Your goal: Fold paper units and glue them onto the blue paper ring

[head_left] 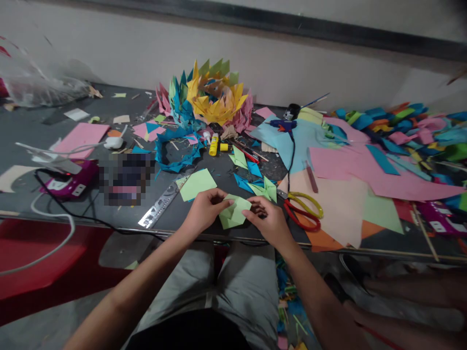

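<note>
A light green paper piece point(233, 214), partly folded, is held between my two hands at the table's front edge. My left hand point(207, 208) pinches its upper left side between thumb and fingers. On the other side, my right hand point(265, 218) grips the right edge with the thumb on top. Just behind lies a stack of light green paper squares point(199, 184). Folded green and blue pieces point(268, 188) rest beyond my right hand, near scissors point(302, 214) with red and yellow handles. A clear ruler point(160, 206) lies to the left.
Folded paper rings point(217, 104) in several colours stand against the wall, with a blue ring point(178, 150) before them. A glue stick point(214, 145), a blue glue gun point(283, 125), pink sheets point(332, 163) and purple power strips point(75, 180) share the table. Another person's legs point(408, 296) show lower right.
</note>
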Action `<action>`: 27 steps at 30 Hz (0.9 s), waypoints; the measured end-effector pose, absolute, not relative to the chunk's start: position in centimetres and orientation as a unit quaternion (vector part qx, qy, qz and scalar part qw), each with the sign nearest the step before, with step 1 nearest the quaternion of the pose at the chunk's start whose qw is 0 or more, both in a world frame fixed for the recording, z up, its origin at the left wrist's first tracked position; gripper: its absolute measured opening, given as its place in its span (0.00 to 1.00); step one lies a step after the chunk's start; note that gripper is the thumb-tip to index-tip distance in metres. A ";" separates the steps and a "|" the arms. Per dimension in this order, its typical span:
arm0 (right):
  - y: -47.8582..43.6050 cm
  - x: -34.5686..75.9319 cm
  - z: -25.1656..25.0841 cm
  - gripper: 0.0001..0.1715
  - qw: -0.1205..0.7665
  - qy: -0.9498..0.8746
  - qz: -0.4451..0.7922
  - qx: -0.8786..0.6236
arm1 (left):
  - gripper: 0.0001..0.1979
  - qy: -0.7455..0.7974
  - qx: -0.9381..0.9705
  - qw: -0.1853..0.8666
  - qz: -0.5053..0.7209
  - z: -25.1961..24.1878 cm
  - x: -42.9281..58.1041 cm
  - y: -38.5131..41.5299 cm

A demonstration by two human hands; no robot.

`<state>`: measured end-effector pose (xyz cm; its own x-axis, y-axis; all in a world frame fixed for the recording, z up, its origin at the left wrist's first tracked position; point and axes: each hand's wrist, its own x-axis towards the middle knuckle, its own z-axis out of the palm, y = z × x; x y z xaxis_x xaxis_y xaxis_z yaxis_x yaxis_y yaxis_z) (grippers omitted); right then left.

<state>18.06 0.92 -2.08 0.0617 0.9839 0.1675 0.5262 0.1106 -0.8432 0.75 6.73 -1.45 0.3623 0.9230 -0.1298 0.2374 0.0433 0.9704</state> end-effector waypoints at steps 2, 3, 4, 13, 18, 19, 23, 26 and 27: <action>1.1 17.3 -2.5 0.12 0.408 -0.602 0.273 -0.630 | 0.13 0.489 0.611 0.525 0.335 -2.0 0.8 6.4; 1.2 17.1 -2.8 0.11 0.409 -0.596 0.261 -0.640 | 0.13 0.500 0.628 0.494 0.334 -2.2 0.8 6.2; 1.4 16.9 -3.0 0.11 0.408 -0.592 0.249 -0.649 | 0.11 0.511 0.656 0.451 0.324 -2.3 0.8 6.0; 2.5 15.7 -3.4 0.10 0.305 -0.648 0.024 -0.697 | 0.07 0.538 0.821 0.082 0.175 -1.7 1.4 5.3; 2.1 16.0 -3.8 0.10 0.306 -0.712 0.023 -0.632 | 0.07 0.467 0.864 0.054 0.182 -2.4 1.3 5.5; 2.1 16.3 -3.8 0.11 0.307 -0.726 0.030 -0.615 | 0.07 0.446 0.875 0.054 0.182 -2.6 1.2 5.6; 2.5 17.7 -3.8 0.11 0.301 -0.773 0.057 -0.556 | 0.09 0.372 0.906 0.069 0.188 -2.9 0.6 6.1; 3.0 18.7 -3.8 0.12 0.293 -0.812 0.063 -0.501 | 0.11 0.318 0.925 0.077 0.193 -2.9 0.2 6.7; 3.1 19.0 -3.8 0.12 0.289 -0.823 0.065 -0.486 | 0.12 0.304 0.930 0.078 0.192 -2.9 0.1 6.8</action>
<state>19.00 3.10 -3.76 -0.3619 0.8362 0.4121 0.7616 0.5201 -0.3866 0.06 6.81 -2.94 0.7408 0.5962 0.3094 0.5361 -0.8023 0.2624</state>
